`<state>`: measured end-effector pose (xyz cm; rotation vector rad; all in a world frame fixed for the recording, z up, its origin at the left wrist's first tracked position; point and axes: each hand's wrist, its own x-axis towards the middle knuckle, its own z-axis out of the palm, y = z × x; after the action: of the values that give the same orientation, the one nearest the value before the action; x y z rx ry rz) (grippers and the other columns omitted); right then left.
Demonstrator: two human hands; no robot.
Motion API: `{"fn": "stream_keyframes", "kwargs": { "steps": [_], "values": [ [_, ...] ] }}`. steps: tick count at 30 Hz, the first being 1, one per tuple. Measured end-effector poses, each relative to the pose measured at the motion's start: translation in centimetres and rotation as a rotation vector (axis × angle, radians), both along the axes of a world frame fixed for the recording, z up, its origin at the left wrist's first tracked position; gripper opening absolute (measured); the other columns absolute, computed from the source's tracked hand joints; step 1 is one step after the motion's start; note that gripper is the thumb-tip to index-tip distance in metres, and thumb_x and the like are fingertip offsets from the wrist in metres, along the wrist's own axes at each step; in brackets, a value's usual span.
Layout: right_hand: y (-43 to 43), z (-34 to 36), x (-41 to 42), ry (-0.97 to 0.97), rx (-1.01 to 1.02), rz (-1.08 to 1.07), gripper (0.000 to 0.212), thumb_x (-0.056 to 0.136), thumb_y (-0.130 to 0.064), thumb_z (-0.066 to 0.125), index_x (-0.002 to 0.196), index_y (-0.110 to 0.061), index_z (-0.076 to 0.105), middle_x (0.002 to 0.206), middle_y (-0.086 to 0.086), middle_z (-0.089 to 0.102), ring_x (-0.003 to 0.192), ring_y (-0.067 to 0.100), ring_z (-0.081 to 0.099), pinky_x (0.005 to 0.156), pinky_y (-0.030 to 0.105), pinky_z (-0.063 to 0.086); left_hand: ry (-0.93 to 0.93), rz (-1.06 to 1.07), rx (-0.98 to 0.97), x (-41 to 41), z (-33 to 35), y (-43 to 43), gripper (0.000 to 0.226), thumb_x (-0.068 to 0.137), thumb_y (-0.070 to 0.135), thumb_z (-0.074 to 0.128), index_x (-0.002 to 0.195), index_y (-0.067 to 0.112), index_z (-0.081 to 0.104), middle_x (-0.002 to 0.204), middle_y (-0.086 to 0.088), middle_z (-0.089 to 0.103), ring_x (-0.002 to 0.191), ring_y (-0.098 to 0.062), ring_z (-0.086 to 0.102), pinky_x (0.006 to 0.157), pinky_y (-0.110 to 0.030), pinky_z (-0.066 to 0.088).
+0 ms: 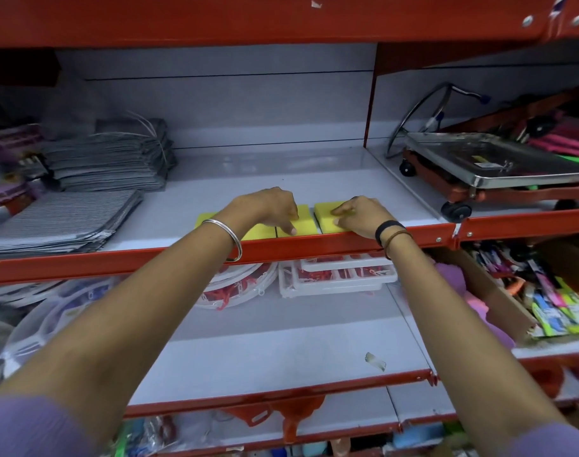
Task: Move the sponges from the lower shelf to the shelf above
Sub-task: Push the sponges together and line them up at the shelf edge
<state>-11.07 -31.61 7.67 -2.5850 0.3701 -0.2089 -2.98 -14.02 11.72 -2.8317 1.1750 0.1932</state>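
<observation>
Three yellow sponges lie in a row along the front edge of the upper shelf [281, 179]: a left sponge [205, 218], a middle sponge [303, 216] and a right sponge [324, 210]. My left hand [265, 206] lies over the left and middle sponges, fingers curled down on the middle one and thumb at its front edge. My right hand [360, 216] holds the right sponge with its fingertips pressed on the top. The lower shelf [281, 341] shows bare white board under my arms, with no sponge visible on it.
Stacks of grey cloths [110, 163] fill the upper shelf's left side. A steel tray on a wheeled red trolley [489, 166] stands to the right beyond a divider. White plastic trays [337, 275] sit at the back of the lower shelf. A box of packaged items [552, 305] is at lower right.
</observation>
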Motion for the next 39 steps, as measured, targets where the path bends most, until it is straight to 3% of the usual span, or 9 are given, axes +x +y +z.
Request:
{"fn": "stream_keyframes", "kwargs": {
  "steps": [7,10,14,18,22,30,34,36,39],
  "values": [
    [1.9,0.2,-0.4,-0.02,0.006,-0.007,0.033,0.083,-0.022,0.065,0.116,-0.018,0.068,0.131,0.006,0.062,0.121,0.027,0.054,0.106,0.034,0.04,-0.009,0.005,0.061,-1.2,0.0,0.3,0.045,0.09,0.022,0.058,0.133,0.014,0.053,0.137,-0.004,0.054,0.126,-0.026,0.047,0.103,-0.036,0.042],
    [2.4,0.3,-0.5,-0.019,-0.013,-0.005,0.033,0.085,-0.023,0.064,0.117,-0.017,0.067,0.133,0.006,0.06,0.123,0.027,0.052,0.106,0.034,0.039,0.014,0.031,0.037,-1.3,-0.4,0.4,0.04,0.089,0.013,0.045,0.127,0.011,0.057,0.134,-0.006,0.056,0.123,-0.027,0.05,0.104,-0.042,0.043],
    [2.4,0.0,-0.9,-0.011,-0.019,-0.002,0.034,0.088,-0.023,0.059,0.121,-0.018,0.064,0.136,0.006,0.058,0.128,0.027,0.049,0.111,0.036,0.036,0.109,0.042,-0.148,-1.4,-0.3,2.2,0.045,0.089,0.004,0.037,0.129,0.014,0.057,0.142,-0.003,0.049,0.132,-0.023,0.041,0.112,-0.034,0.033],
    [3.7,-0.1,-1.1,-0.079,-0.054,0.047,0.036,0.092,-0.02,0.052,0.127,-0.016,0.059,0.139,0.007,0.055,0.129,0.028,0.049,0.11,0.036,0.037,-0.03,0.198,-0.347,-0.6,-0.9,6.0,0.045,0.089,0.001,0.039,0.13,0.013,0.054,0.142,-0.009,0.044,0.132,-0.027,0.039,0.106,-0.036,0.034],
    [5.6,-0.6,-0.7,-0.036,-0.085,0.117,0.039,0.096,-0.025,0.046,0.132,-0.014,0.054,0.143,0.008,0.051,0.131,0.029,0.047,0.112,0.038,0.037,-0.084,0.356,-0.309,-0.9,-2.5,8.9,0.047,0.086,0.0,0.043,0.13,0.011,0.054,0.134,-0.016,0.045,0.124,-0.034,0.046,0.102,-0.04,0.041],
    [6.7,-0.4,-0.5,-0.008,-0.077,0.07,0.037,0.093,-0.018,0.051,0.128,-0.011,0.059,0.142,0.005,0.052,0.131,0.024,0.047,0.112,0.031,0.033,-0.008,0.313,-0.37,-1.7,-3.6,9.8,0.049,0.085,-0.002,0.043,0.13,0.013,0.057,0.141,-0.009,0.048,0.132,-0.027,0.042,0.108,-0.032,0.034],
    [7.5,-0.4,-0.5,-0.007,-0.135,0.036,0.033,0.09,-0.016,0.044,0.108,-0.003,0.068,0.127,0.016,0.063,0.113,0.034,0.058,0.096,0.037,0.048,0.002,0.31,-0.344,-2.2,-3.8,9.4,0.049,0.084,-0.001,0.042,0.131,0.009,0.055,0.138,-0.013,0.051,0.128,-0.03,0.045,0.108,-0.036,0.039],
    [8.1,-0.3,-0.9,0.01,-0.164,0.025,0.033,0.091,-0.018,0.041,0.099,0.001,0.066,0.126,0.019,0.063,0.106,0.038,0.058,0.086,0.036,0.048,-0.014,0.303,-0.322,-2.8,-3.5,9.5,0.05,0.084,-0.002,0.041,0.131,0.006,0.054,0.135,-0.017,0.052,0.124,-0.033,0.048,0.104,-0.038,0.043],
    [8.9,-0.9,-1.8,0.051,-0.229,0.052,0.039,0.097,-0.026,0.037,0.118,0.002,0.055,0.138,0.02,0.05,0.12,0.039,0.05,0.097,0.04,0.041,-0.013,0.291,-0.312,-3.1,-3.6,10.2,0.052,0.084,-0.001,0.039,0.134,0.01,0.052,0.138,-0.015,0.05,0.125,-0.033,0.048,0.104,-0.041,0.043]
  ]
}}
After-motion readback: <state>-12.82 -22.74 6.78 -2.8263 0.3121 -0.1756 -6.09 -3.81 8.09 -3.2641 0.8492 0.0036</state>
